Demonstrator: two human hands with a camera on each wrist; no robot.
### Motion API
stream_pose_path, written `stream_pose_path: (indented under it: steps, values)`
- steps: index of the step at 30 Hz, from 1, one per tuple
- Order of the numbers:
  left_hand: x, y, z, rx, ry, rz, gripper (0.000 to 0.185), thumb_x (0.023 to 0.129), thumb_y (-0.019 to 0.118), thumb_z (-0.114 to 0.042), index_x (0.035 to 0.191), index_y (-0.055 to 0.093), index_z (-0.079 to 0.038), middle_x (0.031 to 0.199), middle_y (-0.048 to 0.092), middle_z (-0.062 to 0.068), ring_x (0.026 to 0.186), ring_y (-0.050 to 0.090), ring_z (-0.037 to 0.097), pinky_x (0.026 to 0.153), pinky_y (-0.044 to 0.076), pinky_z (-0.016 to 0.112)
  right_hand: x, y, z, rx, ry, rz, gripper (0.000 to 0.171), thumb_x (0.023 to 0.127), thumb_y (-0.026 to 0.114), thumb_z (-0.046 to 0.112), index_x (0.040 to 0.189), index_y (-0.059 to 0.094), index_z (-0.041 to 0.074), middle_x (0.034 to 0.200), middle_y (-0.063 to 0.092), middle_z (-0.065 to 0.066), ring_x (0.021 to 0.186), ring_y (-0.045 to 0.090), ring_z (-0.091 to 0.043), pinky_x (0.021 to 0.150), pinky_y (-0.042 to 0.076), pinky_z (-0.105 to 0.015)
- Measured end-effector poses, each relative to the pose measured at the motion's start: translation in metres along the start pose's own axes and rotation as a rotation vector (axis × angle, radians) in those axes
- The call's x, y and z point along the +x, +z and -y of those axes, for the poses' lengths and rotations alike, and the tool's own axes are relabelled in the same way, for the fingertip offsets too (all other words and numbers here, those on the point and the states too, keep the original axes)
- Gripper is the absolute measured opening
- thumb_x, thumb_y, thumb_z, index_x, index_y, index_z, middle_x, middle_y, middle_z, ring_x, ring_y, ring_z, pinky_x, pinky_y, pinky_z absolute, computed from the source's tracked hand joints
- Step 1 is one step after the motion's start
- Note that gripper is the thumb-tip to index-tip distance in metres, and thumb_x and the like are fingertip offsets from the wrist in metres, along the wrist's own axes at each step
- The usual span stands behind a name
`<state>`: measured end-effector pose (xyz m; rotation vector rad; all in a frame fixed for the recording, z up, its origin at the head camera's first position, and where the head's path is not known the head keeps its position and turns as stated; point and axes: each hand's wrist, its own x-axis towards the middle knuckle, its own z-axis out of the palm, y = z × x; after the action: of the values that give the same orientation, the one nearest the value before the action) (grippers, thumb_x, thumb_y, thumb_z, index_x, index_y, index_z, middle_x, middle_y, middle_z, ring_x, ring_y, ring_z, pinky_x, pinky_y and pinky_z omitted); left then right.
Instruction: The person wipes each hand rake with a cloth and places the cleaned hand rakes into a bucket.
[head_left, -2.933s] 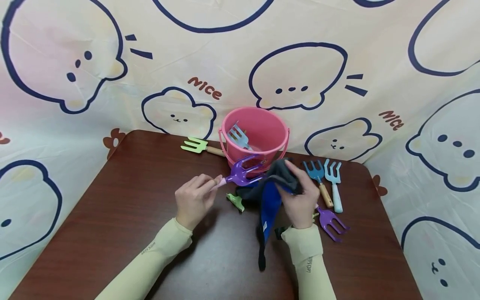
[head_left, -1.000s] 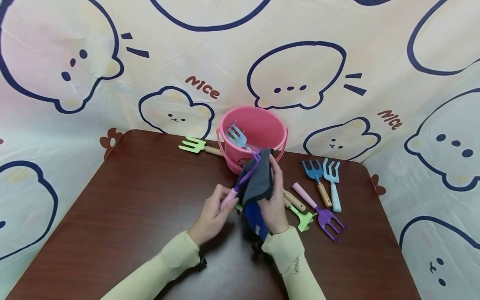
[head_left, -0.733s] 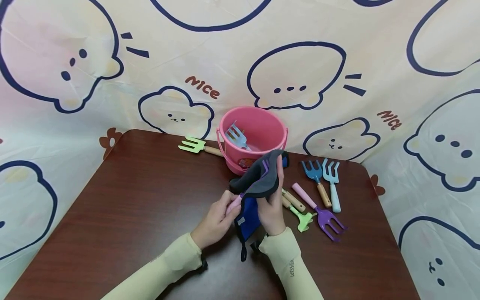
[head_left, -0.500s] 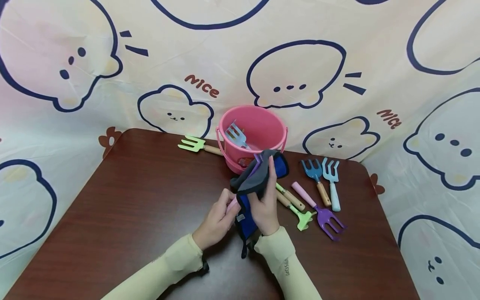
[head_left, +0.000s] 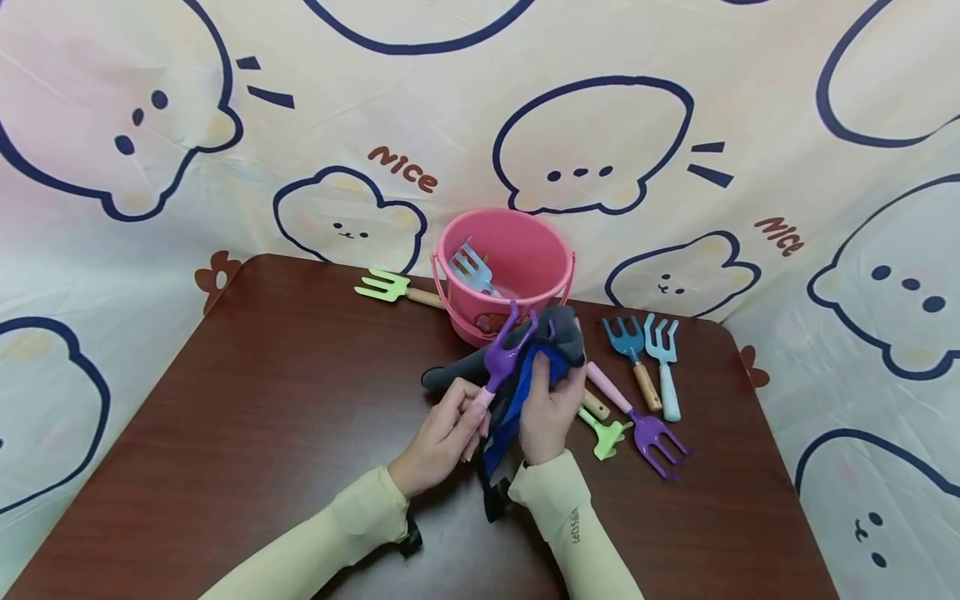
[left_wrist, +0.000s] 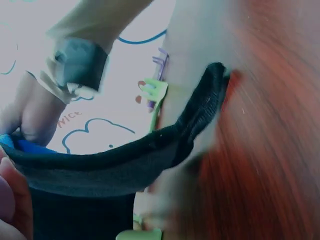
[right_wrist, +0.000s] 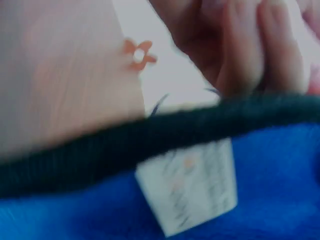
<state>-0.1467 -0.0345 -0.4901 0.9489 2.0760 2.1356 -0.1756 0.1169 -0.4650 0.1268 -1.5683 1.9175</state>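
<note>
In the head view my left hand [head_left: 442, 437] grips the pink handle of a purple hand fork [head_left: 501, 358], tines pointing up and away. My right hand [head_left: 553, 417] holds a cloth [head_left: 512, 417], grey on one side and blue on the other with a black edge, thumb on the blue side. The fork's tines overlap the cloth in front of the bucket. Across the left wrist view stretches the cloth's dark edge [left_wrist: 100, 160]. A white label [right_wrist: 192, 187] on the blue side shows in the right wrist view, below blurred left fingers [right_wrist: 245, 50].
Behind the hands stands a pink bucket [head_left: 551, 258] holding a light blue fork [head_left: 472, 268]. A green fork [head_left: 386, 286] lies left of it. To the right lie a blue fork [head_left: 626, 340], a pale blue fork [head_left: 663, 354], another purple fork [head_left: 656, 437] and green tools [head_left: 606, 436].
The purple fork's head, earlier wrapped in the folded cloth, now shows outside it. The cloth has turned so more blue faces up, and one grey end sticks out left.
</note>
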Motion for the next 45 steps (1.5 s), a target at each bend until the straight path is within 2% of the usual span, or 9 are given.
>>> stream_pose_path:
  steps: [6,12,14,16,21,26,29,36,45]
  values:
    - [0.002,-0.003,0.002,0.118,-0.055,-0.097,0.007,0.112,0.042,-0.01,0.111,0.048,-0.007,0.076,0.055,0.006,0.052,0.05,0.014,0.047,0.046,0.029,-0.004,0.004,-0.005,0.077,0.353,0.209,0.02,0.099,0.066,0.004,0.118,0.067,0.006,0.109,0.073,0.003,0.109,0.064,-0.012,0.095,0.053,-0.024]
    - [0.005,-0.013,-0.001,0.537,-0.088,-0.097,0.008,0.108,0.055,-0.023,0.103,0.059,-0.018,0.08,0.059,-0.01,0.071,0.054,0.004,0.062,0.043,0.023,-0.003,0.002,-0.002,-0.074,0.364,0.309,0.018,0.098,0.069,0.007,0.115,0.07,0.001,0.105,0.076,0.002,0.097,0.069,-0.011,0.085,0.056,-0.026]
    - [0.007,-0.019,-0.002,0.579,-0.087,-0.084,0.011,0.107,0.057,-0.026,0.1,0.063,-0.02,0.081,0.065,-0.011,0.068,0.058,0.002,0.062,0.046,0.023,0.0,0.0,0.0,-0.133,0.355,0.329,0.019,0.098,0.07,0.009,0.116,0.069,0.0,0.104,0.076,-0.003,0.09,0.07,-0.011,0.079,0.058,-0.025]
    - [0.01,-0.025,-0.003,0.531,-0.096,-0.124,0.012,0.107,0.059,-0.026,0.103,0.067,-0.018,0.084,0.07,-0.007,0.067,0.063,0.004,0.063,0.051,0.024,0.003,-0.004,0.001,-0.187,0.328,0.369,0.021,0.099,0.07,0.01,0.117,0.069,0.0,0.107,0.076,-0.008,0.092,0.071,-0.012,0.081,0.058,-0.025]
    - [0.02,-0.045,-0.01,0.177,-0.201,-0.285,0.023,0.106,0.061,-0.025,0.124,0.065,-0.011,0.111,0.072,0.007,0.096,0.069,0.013,0.085,0.055,0.025,0.009,-0.009,0.003,-0.277,0.179,0.549,0.029,0.097,0.072,0.009,0.126,0.071,0.006,0.125,0.074,-0.01,0.116,0.069,-0.017,0.103,0.053,-0.03]
    - [0.024,-0.059,-0.016,-0.04,-0.303,-0.278,0.026,0.1,0.07,-0.023,0.119,0.071,-0.004,0.113,0.074,0.006,0.105,0.067,0.019,0.09,0.055,0.027,0.007,-0.008,0.003,-0.325,0.066,0.68,0.031,0.093,0.077,0.006,0.124,0.074,0.009,0.121,0.076,-0.007,0.117,0.07,-0.02,0.106,0.052,-0.036]
    - [0.023,-0.063,-0.016,-0.082,-0.278,-0.299,0.022,0.097,0.074,-0.017,0.108,0.074,0.002,0.1,0.076,0.004,0.097,0.069,0.02,0.085,0.058,0.028,0.004,-0.006,0.004,-0.323,0.069,0.676,0.033,0.089,0.081,0.005,0.122,0.075,0.008,0.117,0.077,-0.008,0.114,0.071,-0.019,0.104,0.053,-0.036]
    - [0.02,-0.063,-0.02,-0.08,-0.212,-0.37,0.021,0.095,0.076,-0.012,0.107,0.075,0.005,0.093,0.077,-0.004,0.088,0.068,0.018,0.08,0.059,0.03,0.003,-0.006,-0.002,-0.343,0.127,0.642,0.043,0.085,0.085,0.007,0.127,0.073,0.011,0.122,0.076,-0.006,0.118,0.068,-0.02,0.108,0.05,-0.04]
    - [0.021,-0.073,-0.025,-0.089,-0.194,-0.437,0.02,0.096,0.075,-0.011,0.108,0.074,0.005,0.092,0.077,-0.003,0.084,0.067,0.016,0.073,0.059,0.029,0.003,-0.008,-0.011,-0.409,0.1,0.719,0.029,0.091,0.08,0.011,0.119,0.076,0.014,0.115,0.078,-0.002,0.114,0.07,-0.017,0.106,0.052,-0.044]
